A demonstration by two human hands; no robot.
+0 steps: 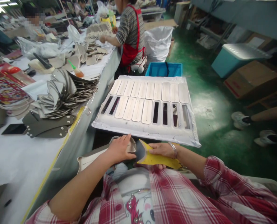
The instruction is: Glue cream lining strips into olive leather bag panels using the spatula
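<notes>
Workbench white-covered, piled with curved panels; green floor beside.

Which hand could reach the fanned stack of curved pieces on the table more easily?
Left, probably: the left hand is on the table's side, closer to the stack. The right hand is farther away and holds the yellow piece.

Bright overhead light glares off the green floor; edges bow.

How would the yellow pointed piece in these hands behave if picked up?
The yellow piece looks thin and light, so probably bendy rather than stiff. The right hand grips it flat, so it seems unlikely to roll.
</notes>
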